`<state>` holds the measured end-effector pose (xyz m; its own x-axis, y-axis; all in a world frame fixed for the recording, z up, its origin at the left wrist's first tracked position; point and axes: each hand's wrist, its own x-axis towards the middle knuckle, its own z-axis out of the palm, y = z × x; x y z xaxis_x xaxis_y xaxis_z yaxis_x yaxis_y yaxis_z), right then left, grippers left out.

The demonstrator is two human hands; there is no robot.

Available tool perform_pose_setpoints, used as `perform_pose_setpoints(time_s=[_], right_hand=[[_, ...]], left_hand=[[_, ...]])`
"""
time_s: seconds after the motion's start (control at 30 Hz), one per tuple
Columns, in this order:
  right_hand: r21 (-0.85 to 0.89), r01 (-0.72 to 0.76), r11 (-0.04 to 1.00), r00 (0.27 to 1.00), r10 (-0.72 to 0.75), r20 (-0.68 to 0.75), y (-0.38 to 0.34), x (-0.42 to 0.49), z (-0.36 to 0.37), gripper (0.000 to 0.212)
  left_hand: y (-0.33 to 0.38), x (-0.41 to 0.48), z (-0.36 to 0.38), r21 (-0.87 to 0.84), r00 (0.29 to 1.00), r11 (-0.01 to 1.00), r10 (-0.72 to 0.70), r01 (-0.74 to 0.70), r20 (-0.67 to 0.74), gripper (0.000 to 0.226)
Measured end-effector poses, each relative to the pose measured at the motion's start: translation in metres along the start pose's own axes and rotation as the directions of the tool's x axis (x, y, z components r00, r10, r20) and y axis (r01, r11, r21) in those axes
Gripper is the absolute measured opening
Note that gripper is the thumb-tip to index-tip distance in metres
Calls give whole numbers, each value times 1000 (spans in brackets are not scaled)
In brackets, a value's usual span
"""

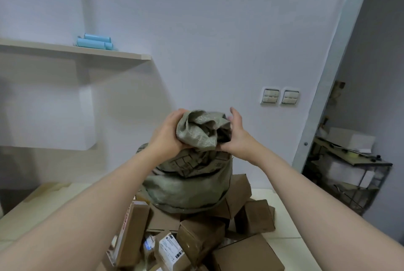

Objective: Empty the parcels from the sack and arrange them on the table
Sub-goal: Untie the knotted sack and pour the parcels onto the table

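Observation:
A grey-green woven sack (190,185) hangs upside down over the table (282,209), its mouth low on a heap of brown cardboard parcels (201,233). My left hand (166,133) and my right hand (235,137) both grip the bunched bottom end of the sack, held up at chest height. Boxy shapes bulge inside the sack's lower part. Several parcels lie spilled under and around it, some with white labels (170,246).
A wall shelf (87,50) at upper left carries blue rolls (96,42). Two light switches (279,95) sit on the wall. At the right stands a wire rack (349,174) with clutter beside a door frame. Pale tabletop shows on both sides of the heap.

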<state>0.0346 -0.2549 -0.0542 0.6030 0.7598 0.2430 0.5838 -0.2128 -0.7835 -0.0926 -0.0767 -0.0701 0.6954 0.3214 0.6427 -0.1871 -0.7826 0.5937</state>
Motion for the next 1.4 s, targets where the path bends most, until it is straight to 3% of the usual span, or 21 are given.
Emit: perform_pose_setpoints(time_s=[0.1, 0.27, 0.37, 0.4, 0.5, 0.57, 0.63, 0.8, 0.9, 0.97, 1.03, 1.1, 1.2, 1.27, 1.33, 1.4], right_hand=[[-1, -157, 988, 980, 156, 125, 19, 3, -7, 130], [-149, -240, 959, 962, 255, 95, 33, 3, 3, 85], [-183, -238, 954, 956, 263, 130, 38, 0, 9, 89], [-153, -271, 950, 952, 288, 103, 36, -1, 13, 78], [251, -402, 881, 915, 396, 76, 19, -1, 23, 40], [490, -363, 792, 925, 370, 88, 9, 4, 27, 34], [619, -307, 723, 939, 335, 75, -3, 8, 31, 34], [848, -208, 487, 971, 207, 119, -25, 8, 35, 57], [833, -201, 516, 980, 103, 173, -26, 11, 33, 72], [830, -181, 528, 982, 137, 127, -24, 17, 35, 91], [828, -151, 540, 972, 232, 26, -20, 21, 36, 115], [805, -119, 580, 955, 289, -66, -12, 24, 36, 105], [798, -111, 593, 898, 403, -175, 3, 26, 36, 61], [798, -119, 590, 869, 450, -203, 11, 27, 36, 46], [797, -107, 595, 865, 451, -220, 14, 27, 34, 43], [788, -77, 611, 869, 428, -247, 15, 26, 28, 46]], left_hand=[[3, 3, -4, -90, 998, 996, -3, -3, -68, 57], [5, 5, -7, -228, 993, 974, -17, -10, -117, 52], [8, 8, -6, -350, 974, 935, -127, 55, -186, 45], [7, 9, -6, -375, 957, 923, -178, 81, -231, 44], [5, 8, -10, -280, 868, 949, -256, 142, -426, 37], [7, 3, -10, -191, 841, 971, -222, 144, -493, 34], [10, -2, -6, -125, 835, 979, -202, 161, -512, 37], [4, -7, 12, 67, 848, 981, -121, 180, -516, 42], [0, -14, 24, 212, 905, 968, -31, 132, -424, 52], [-2, -19, 36, 269, 944, 961, 37, 56, -328, 57], [0, -25, 46, 203, 972, 979, 58, -11, -227, 61], [2, -30, 51, 120, 991, 992, 40, -24, -131, 63], [8, -37, 52, 71, 998, 996, 58, -56, -29, 69], [14, -37, 52, 11, 998, 998, 58, -58, 8, 74], [20, -32, 50, -38, 998, 999, 11, -13, -65, 73], [19, -22, 45, -34, 958, 989, -149, 145, -245, 72]])
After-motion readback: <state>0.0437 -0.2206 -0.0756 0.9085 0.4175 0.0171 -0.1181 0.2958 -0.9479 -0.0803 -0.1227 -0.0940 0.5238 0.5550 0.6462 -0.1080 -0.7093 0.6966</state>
